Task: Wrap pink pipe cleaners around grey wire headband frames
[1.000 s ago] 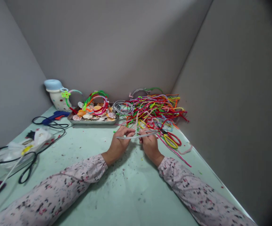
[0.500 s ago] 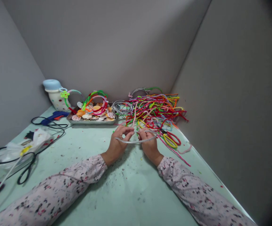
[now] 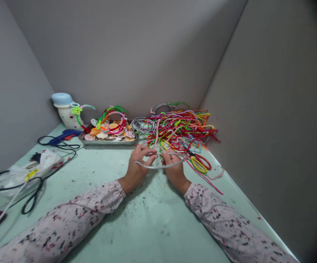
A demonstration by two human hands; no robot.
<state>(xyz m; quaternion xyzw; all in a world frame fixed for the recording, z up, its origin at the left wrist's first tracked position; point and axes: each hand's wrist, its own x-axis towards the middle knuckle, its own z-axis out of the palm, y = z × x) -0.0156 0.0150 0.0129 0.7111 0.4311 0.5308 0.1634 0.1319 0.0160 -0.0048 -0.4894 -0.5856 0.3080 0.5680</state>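
Note:
My left hand (image 3: 135,168) and my right hand (image 3: 175,173) are close together above the table, both pinching a thin grey headband (image 3: 159,167). Its curve bows toward me below the fingers, and parts of it are hidden behind them. A pale pink pipe cleaner (image 3: 156,134) runs up from beside my left fingertips; whether it is held or just lies behind them, I cannot tell. Just beyond my right hand spreads a tangled pile of coloured pipe cleaners (image 3: 182,126). Scissors (image 3: 199,164) with red and yellow handles lie to its right.
A metal tray (image 3: 110,143) of seashells holds pipe-cleaner-covered hoops (image 3: 121,118). Beside it sit coiled grey wires (image 3: 142,125), a blue glue gun (image 3: 65,136) and a white cup (image 3: 67,117) with a blue lid. Black cable (image 3: 39,186) and a plastic bag (image 3: 44,162) lie left.
The thumb and index finger of my left hand look slightly farther apart. The headband stays in both hands, and the view has shifted slightly.

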